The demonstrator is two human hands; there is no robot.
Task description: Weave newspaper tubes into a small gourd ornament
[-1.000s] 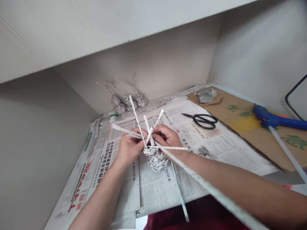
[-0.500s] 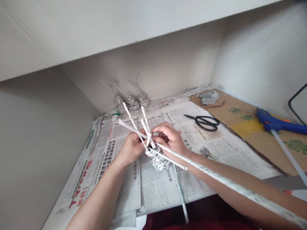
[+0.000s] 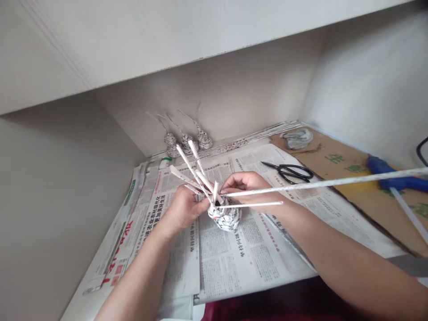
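A small woven gourd of rolled newspaper (image 3: 226, 218) is between my hands, above the newspaper-covered table. Several white paper rods (image 3: 187, 160) fan up and left from its opening, and one shorter rod points right. My left hand (image 3: 187, 207) is closed around the gourd's left side, thumb near the rim. At the far side of the opening, the fingers of my right hand (image 3: 245, 185) are bent and pinched at the base of a long paper strand (image 3: 321, 183), which runs off to the right edge. The right fingertips are partly hidden behind the rods.
Three finished-looking paper gourds (image 3: 203, 140) stand by the back wall, beside a bundle of thin paper rods (image 3: 254, 140). Black-handled scissors (image 3: 294, 173) lie on the newspaper (image 3: 220, 267). On the right, cardboard (image 3: 329, 156) carries a grey cloth (image 3: 297, 138) and a blue glue gun (image 3: 384, 171).
The long strand has swung from pointing down-right to nearly level rightward. The gourd has turned a little, its short rod now pointing right. The view has shifted slightly.
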